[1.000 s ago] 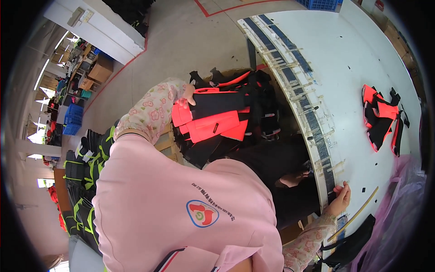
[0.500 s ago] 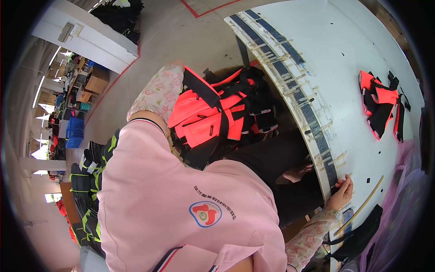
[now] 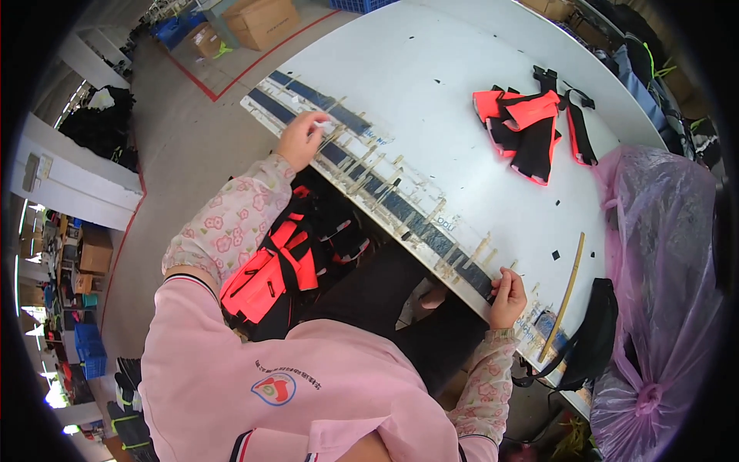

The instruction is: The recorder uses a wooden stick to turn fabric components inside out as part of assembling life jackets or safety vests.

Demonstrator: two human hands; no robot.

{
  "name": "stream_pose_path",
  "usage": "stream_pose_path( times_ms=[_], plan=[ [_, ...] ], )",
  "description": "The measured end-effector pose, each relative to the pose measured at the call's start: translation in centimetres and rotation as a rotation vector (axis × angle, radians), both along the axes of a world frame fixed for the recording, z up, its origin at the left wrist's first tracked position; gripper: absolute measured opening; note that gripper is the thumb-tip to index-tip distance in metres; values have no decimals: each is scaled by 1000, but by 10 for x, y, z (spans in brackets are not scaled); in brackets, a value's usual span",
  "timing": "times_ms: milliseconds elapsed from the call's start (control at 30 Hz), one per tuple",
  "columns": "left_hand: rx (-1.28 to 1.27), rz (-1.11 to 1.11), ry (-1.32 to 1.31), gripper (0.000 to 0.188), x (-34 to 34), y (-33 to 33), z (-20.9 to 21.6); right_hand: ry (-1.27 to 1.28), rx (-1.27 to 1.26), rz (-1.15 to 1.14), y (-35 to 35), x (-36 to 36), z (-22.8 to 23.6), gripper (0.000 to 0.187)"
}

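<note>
Over the table's taped edge, toward its far left corner, my left hand [image 3: 299, 142] pinches a small white piece [image 3: 323, 125], too small to name. My right hand [image 3: 508, 300] rests at the near edge of the table [image 3: 431, 92], its thumb and fingers pressed together; whatever they may hold is hidden. Below the left forearm lies a heap of coral and black bags [image 3: 265, 281] with zippers and straps. On the table, beyond my right hand, lie several coral and black strapped pieces [image 3: 531, 131].
A thin yellowish strip [image 3: 566, 296] lies right of my right hand. Beside it a black pouch [image 3: 591, 339] hangs over the table edge. A large purple plastic bag [image 3: 654, 223] stands at the right. Cardboard boxes [image 3: 260, 21] sit on the floor at far left.
My left hand has come up from beside the bag heap to above the table edge, now showing a white piece. My right hand stays at the edge. The view has turned toward the table.
</note>
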State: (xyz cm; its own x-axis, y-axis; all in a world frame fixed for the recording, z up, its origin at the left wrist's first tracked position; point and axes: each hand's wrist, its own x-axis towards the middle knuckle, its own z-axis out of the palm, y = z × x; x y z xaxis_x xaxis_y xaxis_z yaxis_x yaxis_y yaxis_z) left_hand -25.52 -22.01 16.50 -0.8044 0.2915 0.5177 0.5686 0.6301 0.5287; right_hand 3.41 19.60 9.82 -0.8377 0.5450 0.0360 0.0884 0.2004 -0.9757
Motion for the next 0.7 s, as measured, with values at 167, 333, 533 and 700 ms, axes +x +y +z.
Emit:
stream_pose_path(
  times_ms=[167, 333, 533, 700],
  plan=[
    [4, -367, -134, 38, -34, 220, 17, 1, -15, -7, 3, 1, -1, 18],
    [-88, -405, -134, 59, -76, 375, 24, -6, 22, -2, 7, 1, 5, 17],
    [-671, -255, -320, 92, -88, 440, 4, -9, -29, 107, 89, -57, 40, 17],
    [-736, -303, -335, 90, -68, 432, -28, 9, 605, -34, 222, -195, 50, 19]
  ],
)
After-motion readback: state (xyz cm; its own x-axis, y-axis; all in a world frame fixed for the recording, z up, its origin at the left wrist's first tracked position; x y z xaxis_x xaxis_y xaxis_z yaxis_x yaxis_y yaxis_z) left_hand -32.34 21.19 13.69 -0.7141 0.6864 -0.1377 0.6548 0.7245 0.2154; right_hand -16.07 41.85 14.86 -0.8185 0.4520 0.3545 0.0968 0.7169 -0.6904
